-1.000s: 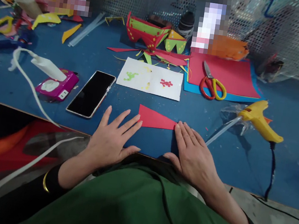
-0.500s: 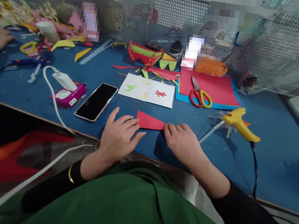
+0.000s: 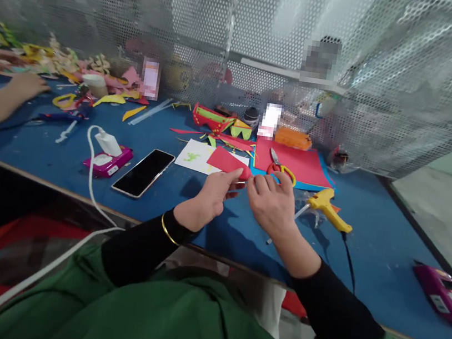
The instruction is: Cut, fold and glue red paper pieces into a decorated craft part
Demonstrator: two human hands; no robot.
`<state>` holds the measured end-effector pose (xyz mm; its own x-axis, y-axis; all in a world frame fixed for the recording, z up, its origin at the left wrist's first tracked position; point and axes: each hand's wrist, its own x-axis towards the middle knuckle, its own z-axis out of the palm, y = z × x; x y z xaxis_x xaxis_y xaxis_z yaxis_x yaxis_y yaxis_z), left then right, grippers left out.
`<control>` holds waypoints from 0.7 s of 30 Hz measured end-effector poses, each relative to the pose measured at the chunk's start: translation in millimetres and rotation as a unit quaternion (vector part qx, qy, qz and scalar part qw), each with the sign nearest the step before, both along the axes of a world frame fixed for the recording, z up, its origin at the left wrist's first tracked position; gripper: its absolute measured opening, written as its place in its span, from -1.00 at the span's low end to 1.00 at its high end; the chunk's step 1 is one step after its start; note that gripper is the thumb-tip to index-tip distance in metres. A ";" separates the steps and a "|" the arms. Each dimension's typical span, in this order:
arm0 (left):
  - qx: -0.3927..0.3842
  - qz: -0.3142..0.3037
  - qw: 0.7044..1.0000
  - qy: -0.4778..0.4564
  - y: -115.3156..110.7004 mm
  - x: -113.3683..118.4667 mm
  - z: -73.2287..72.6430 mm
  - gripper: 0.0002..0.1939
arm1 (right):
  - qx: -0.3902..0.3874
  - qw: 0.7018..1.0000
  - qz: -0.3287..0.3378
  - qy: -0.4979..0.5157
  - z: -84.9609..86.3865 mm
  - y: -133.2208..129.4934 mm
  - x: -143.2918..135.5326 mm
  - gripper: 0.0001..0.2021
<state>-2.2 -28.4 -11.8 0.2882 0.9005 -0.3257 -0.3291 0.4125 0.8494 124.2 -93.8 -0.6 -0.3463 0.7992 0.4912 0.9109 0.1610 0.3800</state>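
Note:
A piece of red paper (image 3: 226, 161), wide at its left end and narrow at its right, is held up off the table between my two hands. My left hand (image 3: 219, 191) grips its lower edge, thumb on top and fingers beneath. At the narrow right end, the curled fingers of my right hand (image 3: 269, 199) pinch the paper; their tips are partly hidden. Behind the paper lies a white card (image 3: 191, 156) with a green figure on it, partly covered by the red piece. Scissors (image 3: 282, 169) with red and yellow handles lie just beyond my right hand.
A yellow glue gun (image 3: 326, 203) lies to the right with its cord trailing. To the left are a phone (image 3: 144, 174) and a purple power strip (image 3: 111, 164). Red paper glasses (image 3: 210, 119) and red sheets (image 3: 302, 163) sit farther back. A co-worker's hands (image 3: 27, 85) are at far left.
The red paper has been lifted from the table and tilted. My left hand has gone from lying spread beside it to gripping it. My view has tipped upward.

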 end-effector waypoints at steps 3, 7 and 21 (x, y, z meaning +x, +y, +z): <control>0.003 0.046 0.999 -0.016 15.8 6.4 2.1 -0.79 | 0.010 0.996 -0.002 0.089 -5.8 0.6 10.1 -0.67; 0.018 0.052 0.998 -0.011 37.7 5.2 6.5 -0.80 | 0.034 0.917 -0.040 0.396 -9.3 12.5 24.2 -0.72; 0.117 -0.085 0.985 0.096 52.6 5.9 -9.0 -0.80 | -0.163 0.656 0.020 0.737 -42.2 55.7 29.0 -0.70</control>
